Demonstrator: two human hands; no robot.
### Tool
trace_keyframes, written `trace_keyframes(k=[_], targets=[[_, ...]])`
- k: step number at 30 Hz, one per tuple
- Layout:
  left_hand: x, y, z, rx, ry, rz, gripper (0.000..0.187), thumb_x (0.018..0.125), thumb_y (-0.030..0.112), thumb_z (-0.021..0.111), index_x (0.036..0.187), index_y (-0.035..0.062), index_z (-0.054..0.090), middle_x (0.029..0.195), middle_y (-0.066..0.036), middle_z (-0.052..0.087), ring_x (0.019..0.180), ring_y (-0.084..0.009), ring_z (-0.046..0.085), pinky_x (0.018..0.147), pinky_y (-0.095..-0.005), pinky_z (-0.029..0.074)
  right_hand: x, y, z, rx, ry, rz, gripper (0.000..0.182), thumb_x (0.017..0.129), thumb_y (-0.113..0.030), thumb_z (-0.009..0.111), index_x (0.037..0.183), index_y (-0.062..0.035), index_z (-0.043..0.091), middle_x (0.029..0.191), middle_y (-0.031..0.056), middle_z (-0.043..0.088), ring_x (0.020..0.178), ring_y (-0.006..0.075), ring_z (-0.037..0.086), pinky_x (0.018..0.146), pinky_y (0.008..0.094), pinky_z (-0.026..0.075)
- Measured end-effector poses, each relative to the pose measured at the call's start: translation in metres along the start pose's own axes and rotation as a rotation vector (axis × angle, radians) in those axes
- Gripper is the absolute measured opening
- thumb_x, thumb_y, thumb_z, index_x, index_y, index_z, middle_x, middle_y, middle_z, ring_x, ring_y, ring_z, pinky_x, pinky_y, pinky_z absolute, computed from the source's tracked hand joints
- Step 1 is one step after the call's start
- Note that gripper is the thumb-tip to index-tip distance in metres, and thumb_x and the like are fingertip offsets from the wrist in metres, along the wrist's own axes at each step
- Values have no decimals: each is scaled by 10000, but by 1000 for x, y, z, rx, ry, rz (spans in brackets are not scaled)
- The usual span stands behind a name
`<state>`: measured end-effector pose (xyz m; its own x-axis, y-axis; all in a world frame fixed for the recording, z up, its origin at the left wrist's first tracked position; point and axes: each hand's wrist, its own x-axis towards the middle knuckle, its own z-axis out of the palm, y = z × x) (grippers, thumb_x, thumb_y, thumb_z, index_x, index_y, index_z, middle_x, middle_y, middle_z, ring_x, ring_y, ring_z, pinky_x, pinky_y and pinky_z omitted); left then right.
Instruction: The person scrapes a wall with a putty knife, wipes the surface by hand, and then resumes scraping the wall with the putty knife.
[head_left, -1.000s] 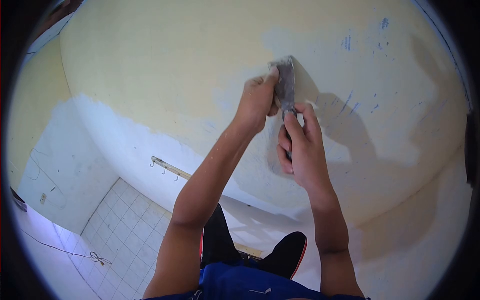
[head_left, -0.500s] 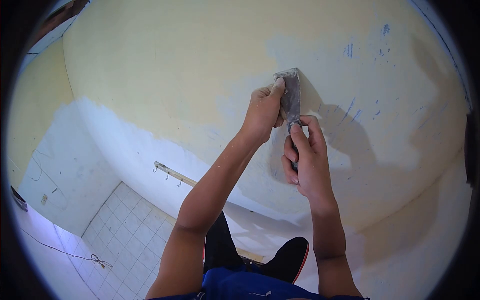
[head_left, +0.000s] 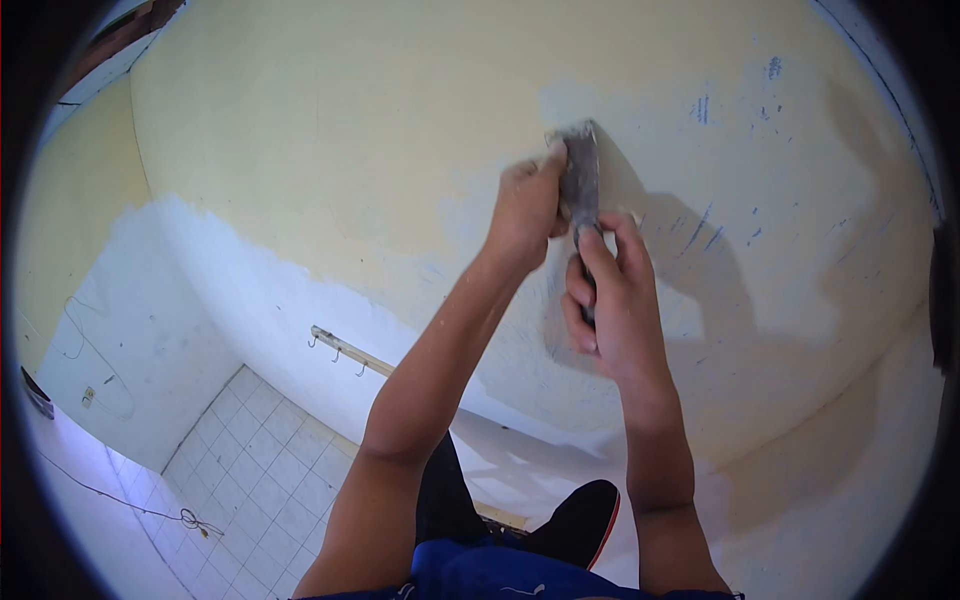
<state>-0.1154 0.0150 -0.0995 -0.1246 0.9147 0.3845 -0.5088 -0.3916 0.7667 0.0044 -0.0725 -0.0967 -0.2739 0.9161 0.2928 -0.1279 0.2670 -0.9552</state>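
The right hand point(head_left: 622, 290) is wrapped around the handle of the scraper point(head_left: 580, 188), while the left hand point(head_left: 524, 208) pinches the side of its blade, thumb on the face. The scraper is in front of the patchy wall point(head_left: 330, 130), left of some blue marks point(head_left: 702, 110); contact cannot be told. The step looks like steadying or working the blade; a stroke would call for a flat edge and firm two-handed control.

Scraper handle point(head_left: 588, 314) partly hidden behind fingers point(head_left: 577, 283)
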Motion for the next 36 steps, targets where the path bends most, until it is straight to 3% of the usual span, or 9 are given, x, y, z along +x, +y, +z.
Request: trace_keyframes(k=[2, 5, 11, 17, 19, 22, 32, 36], targets=[[7, 9, -5, -63, -74, 50, 364, 1054, 305, 479, 812, 54, 585, 653, -15, 563, 470, -71, 442, 378, -237, 279, 6, -7, 3, 21, -41, -4, 149, 1063, -236, 453, 1126, -101, 455, 601, -21, 378, 346, 62, 316, 315, 257, 180], [4, 4, -6, -44, -39, 32, 359, 1051, 307, 488, 816, 54, 586, 671, -17, 571, 480, -73, 461, 374, -236, 291, 1, -2, 3, 34, -55, -5, 164, 1059, -226, 451, 1118, -76, 428, 585, -13, 390, 344, 66, 333, 312, 262, 186], [-12, -13, -1, 15, -21, -20, 434, 1054, 336, 484, 718, 72, 559, 552, 1, 494, 418, -79, 377, 373, -261, 263, -10, 15, -9, 29, -34, -18, 141, 1066, -209, 430, 1114, -77, 416, 574, -9, 378, 338, 72, 322, 309, 269, 199], [-14, -8, 2, -42, -15, -33, 440, 1068, 334, 449, 722, 84, 557, 560, 10, 491, 428, -73, 361, 396, -250, 271, -10, 8, -2, 35, -41, 27, 114, 1068, -228, 446, 1101, -123, 477, 595, -28, 351, 332, 62, 282, 313, 261, 166], [-14, -15, 3, 28, -17, -3, 454, 1072, 351, 446, 716, 89, 551, 557, 17, 475, 433, -67, 349, 393, -254, 256, -5, 18, -18, 9, -69, 24, 224, 1059, -213, 450, 1213, -68, 380, 578, -16, 384, 330, 82, 340, 303, 271, 206], [-11, -16, 4, 2, -7, -13, 412, 1069, 345, 454, 807, 64, 602, 604, 21, 506, 455, -43, 359, 386, -247, 241, -7, 13, -20, -8, -66, 34, 224, 1056, -209, 449, 1204, -55, 378, 570, -17, 376, 330, 83, 343, 304, 273, 207], [-5, -10, -2, -27, 31, 7, 416, 1063, 350, 466, 779, 70, 585, 585, 22, 497, 422, -52, 342, 376, -258, 234, -4, 7, -6, -39, -60, 17, 206, 1058, -205, 440, 1175, -41, 395, 557, -22, 354, 330, 78, 337, 300, 273, 223], [-10, -13, -5, 41, -16, -20, 394, 1061, 337, 476, 815, 55, 601, 627, 3, 536, 442, -57, 393, 376, -256, 263, -8, 17, -6, -12, -37, -31, 190, 1057, -210, 449, 1147, -49, 404, 556, -24, 349, 330, 78, 328, 301, 272, 226]])
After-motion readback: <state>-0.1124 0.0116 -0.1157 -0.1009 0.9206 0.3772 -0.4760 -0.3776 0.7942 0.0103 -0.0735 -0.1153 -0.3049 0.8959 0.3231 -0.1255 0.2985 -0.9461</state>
